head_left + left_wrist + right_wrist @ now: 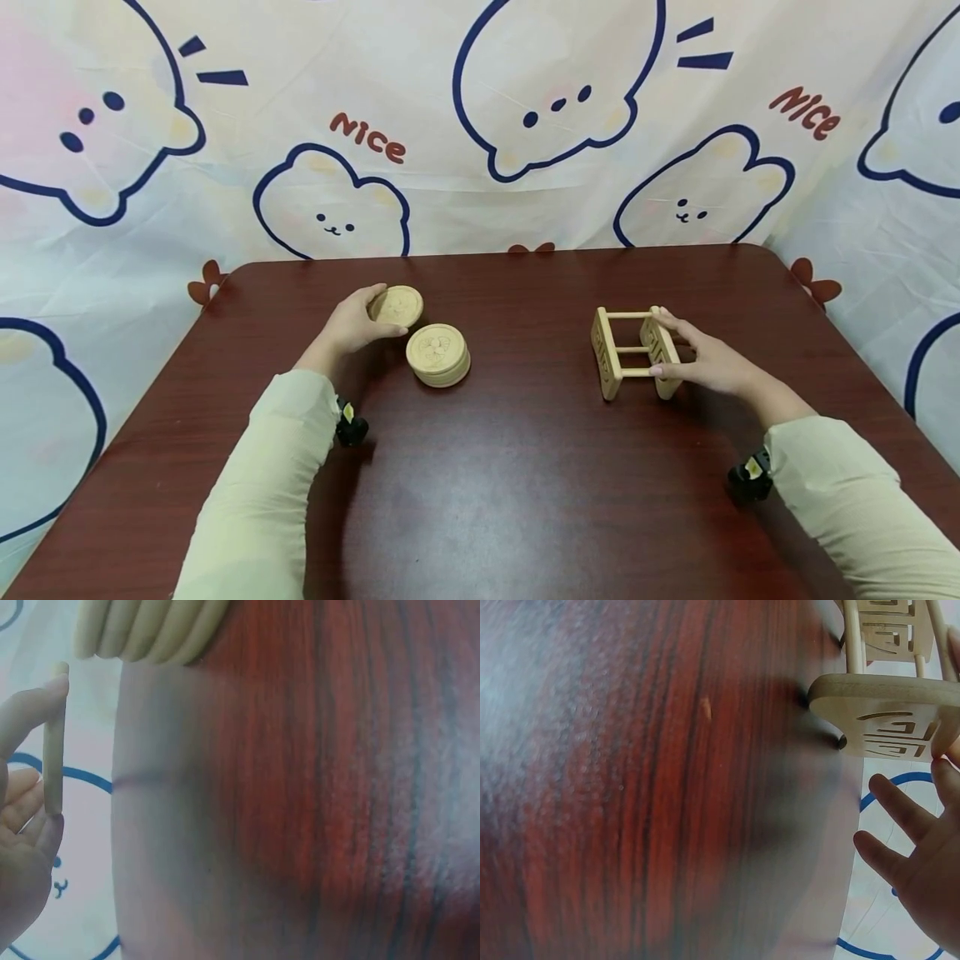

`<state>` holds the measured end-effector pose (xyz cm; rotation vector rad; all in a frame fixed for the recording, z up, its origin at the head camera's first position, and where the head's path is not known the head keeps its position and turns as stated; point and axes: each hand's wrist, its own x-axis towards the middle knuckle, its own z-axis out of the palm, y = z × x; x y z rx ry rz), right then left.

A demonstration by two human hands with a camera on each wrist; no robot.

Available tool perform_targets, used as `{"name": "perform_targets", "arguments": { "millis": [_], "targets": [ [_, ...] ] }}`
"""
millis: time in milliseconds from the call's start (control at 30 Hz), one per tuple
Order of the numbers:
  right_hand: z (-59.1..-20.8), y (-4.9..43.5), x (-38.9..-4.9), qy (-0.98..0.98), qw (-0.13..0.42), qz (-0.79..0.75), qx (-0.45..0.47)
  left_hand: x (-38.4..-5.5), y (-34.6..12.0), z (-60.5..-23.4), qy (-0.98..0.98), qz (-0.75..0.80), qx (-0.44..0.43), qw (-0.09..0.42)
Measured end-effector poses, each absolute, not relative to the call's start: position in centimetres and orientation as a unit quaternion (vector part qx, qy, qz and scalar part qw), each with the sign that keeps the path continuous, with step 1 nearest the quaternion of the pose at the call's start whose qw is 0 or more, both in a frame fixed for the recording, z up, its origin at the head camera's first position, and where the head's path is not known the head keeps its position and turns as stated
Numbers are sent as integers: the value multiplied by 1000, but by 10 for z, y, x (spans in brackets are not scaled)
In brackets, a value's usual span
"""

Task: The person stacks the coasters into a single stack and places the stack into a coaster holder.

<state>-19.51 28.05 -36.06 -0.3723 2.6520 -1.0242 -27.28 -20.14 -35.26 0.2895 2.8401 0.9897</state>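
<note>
In the head view my left hand pinches a round wooden coaster by its edges, thumb on the near side and fingers on the far side. The left wrist view shows this coaster edge-on, apart from the stack. Just to its right stands a stack of similar coasters, the top one carved with a pattern. Farther right, my right hand grips the right side panel of a wooden coaster rack. In the right wrist view, cut-out slots show in the rack's panel, with two fingers spread off it.
A dark red-brown wooden table carries everything. Behind it hangs a pale cloth printed with cartoon bears. Small black devices sit at both wrists.
</note>
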Motion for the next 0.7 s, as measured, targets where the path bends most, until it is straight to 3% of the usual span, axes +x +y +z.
{"name": "perform_targets", "arguments": {
  "millis": [700],
  "targets": [
    [-359, 280, -195, 916, 136, -355, -131, -255, -187, -337, 933, 324, 150, 47]
  ]
}}
